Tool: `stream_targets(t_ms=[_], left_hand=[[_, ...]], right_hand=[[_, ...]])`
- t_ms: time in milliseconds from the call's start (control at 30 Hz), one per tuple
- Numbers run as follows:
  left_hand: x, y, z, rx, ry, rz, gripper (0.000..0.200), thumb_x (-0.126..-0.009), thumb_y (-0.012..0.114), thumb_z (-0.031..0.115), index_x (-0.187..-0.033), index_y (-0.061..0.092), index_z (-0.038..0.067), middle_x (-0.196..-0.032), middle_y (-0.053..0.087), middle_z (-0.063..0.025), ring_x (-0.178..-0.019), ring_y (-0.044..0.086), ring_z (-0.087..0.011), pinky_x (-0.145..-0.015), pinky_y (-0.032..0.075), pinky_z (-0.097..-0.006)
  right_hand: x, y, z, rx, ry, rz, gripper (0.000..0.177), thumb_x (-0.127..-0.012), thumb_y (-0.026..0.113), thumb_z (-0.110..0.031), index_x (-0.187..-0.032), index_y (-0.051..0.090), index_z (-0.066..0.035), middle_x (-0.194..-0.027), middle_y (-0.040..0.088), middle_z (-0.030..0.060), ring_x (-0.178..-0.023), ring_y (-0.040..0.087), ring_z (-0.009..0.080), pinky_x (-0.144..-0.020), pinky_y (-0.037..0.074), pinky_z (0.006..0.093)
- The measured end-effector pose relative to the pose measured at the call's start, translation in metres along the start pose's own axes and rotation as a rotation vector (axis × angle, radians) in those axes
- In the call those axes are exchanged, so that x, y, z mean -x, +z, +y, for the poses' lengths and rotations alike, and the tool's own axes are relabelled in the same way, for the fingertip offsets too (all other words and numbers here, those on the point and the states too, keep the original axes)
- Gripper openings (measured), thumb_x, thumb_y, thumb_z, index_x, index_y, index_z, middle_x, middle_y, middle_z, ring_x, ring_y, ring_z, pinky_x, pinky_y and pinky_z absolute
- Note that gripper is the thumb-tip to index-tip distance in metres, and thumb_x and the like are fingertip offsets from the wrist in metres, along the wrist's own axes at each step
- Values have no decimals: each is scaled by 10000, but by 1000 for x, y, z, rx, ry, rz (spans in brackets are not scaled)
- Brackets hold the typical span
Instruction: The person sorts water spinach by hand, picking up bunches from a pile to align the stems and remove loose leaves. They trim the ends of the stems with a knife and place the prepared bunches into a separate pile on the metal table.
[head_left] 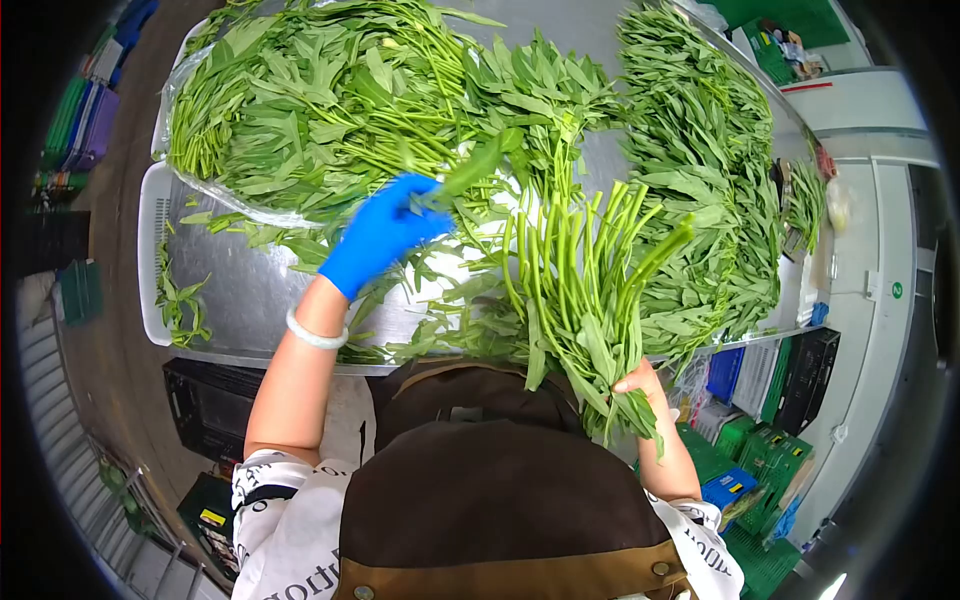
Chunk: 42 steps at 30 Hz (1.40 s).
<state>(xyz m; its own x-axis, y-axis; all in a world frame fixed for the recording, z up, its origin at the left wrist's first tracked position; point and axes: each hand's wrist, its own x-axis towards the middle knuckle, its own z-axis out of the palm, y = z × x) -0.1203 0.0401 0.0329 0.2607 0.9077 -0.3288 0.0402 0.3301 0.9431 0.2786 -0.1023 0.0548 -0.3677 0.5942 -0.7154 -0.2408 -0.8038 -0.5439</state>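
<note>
My left hand, in a blue glove, is over the metal table with its fingers closed on a leafy green stem, which is blurred by motion. A bunch of water spinach is in my right hand, gripped near its leafy lower end with the cut stems pointing away from me. Part of that hand is hidden behind the leaves. Beyond my left hand lies a big heap of water spinach, partly on clear plastic wrap. Loose leaves are scattered between my hands along the near edge.
A long pile of greens covers the table's right side. At the left is a white plastic tray with a few leaves. Bare metal tabletop shows at the near left. Stacked green crates stand on the floor at right.
</note>
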Motion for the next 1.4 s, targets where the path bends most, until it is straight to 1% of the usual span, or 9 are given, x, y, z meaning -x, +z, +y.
stream_targets(t_ms=[100, 233, 300, 400, 700, 900, 1100, 1267, 1400], left_hand=[[16, 41, -13, -136, 152, -331, 955, -700, 841, 228, -1482, 307, 111, -1422, 448, -123, -1238, 469, -250, -1058, 370, -382], [13, 83, -21, -234, -26, -437, 502, -838, 650, 70, -1322, 518, 56, -1272, 578, -114, -1181, 541, -219, -1000, 419, -368], [3, 80, -43, -204, 224, 70, 280, -868, 581, 76, -1141, 605, 22, -1069, 647, -101, -1010, 614, -225, -918, 467, -351], [-27, -5, -55, 573, 233, 140, 215, -926, 569, 177, -1041, 613, 1, -969, 645, -98, -858, 622, -195, -800, 495, -293], [17, 70, -7, 482, -128, -538, 450, -906, 607, 208, -1304, 526, 16, -1272, 583, -105, -1123, 576, -213, -1019, 424, -364], [-22, 28, -19, 1254, 192, 71, 424, -918, 558, 34, -1330, 458, 15, -945, 566, -1, -753, 515, -98, -708, 458, -238], [15, 8, 30, 193, 86, -103, 406, -821, 669, 29, -1215, 569, 4, -1064, 625, -58, -951, 597, -139, -863, 478, -267], [33, 58, -30, -348, 547, -345, 479, -749, 727, 53, -1203, 576, 33, -1078, 666, -85, -978, 620, -157, -884, 479, -277], [29, 38, -4, -174, -91, -183, 320, -792, 682, 33, -1110, 662, 6, -968, 704, -107, -835, 664, -171, -815, 517, -283]], right_hand=[[-12, 4, 14, -130, -29, -49, 878, -520, 820, -85, -1317, 467, 23, -1037, 648, 124, -830, 660, 222, -657, 553, 313], [-12, 13, 3, -57, 0, -131, 907, -512, 827, -88, -1335, 461, 13, -1148, 623, 139, -972, 631, 247, -809, 512, 351], [-9, 18, -7, -39, 46, -180, 959, -500, 836, -76, -1369, 437, 3, -1258, 586, 147, -1129, 582, 264, -981, 445, 390], [2, -1, 1, -31, 25, -180, 1003, -475, 848, -57, -1382, 424, -2, -1298, 567, 143, -1187, 548, 263, -1041, 394, 390], [-16, 3, -2, 126, 30, -296, 980, -522, 851, -15, -1396, 407, -16, -1318, 548, 104, -1211, 515, 218, -1054, 369, 363], [-6, 31, -32, 714, 41, -242, 899, -609, 866, -96, -1380, 415, 6, -1284, 569, 91, -1158, 520, 159, -1028, 393, 323], [-9, 56, -48, 1032, -125, -216, 893, -631, 826, -117, -1395, 381, 12, -1225, 603, 144, -1108, 579, 224, -979, 434, 335], [-16, 75, -53, 1343, -141, -168, 874, -648, 777, -162, -1392, 357, 23, -1138, 611, 271, -1041, 598, 404, -874, 480, 411], [-10, 65, -49, 1256, -189, -45, 880, -636, 783, -162, -1390, 364, 11, -977, 652, 258, -898, 635, 407, -795, 503, 423]])
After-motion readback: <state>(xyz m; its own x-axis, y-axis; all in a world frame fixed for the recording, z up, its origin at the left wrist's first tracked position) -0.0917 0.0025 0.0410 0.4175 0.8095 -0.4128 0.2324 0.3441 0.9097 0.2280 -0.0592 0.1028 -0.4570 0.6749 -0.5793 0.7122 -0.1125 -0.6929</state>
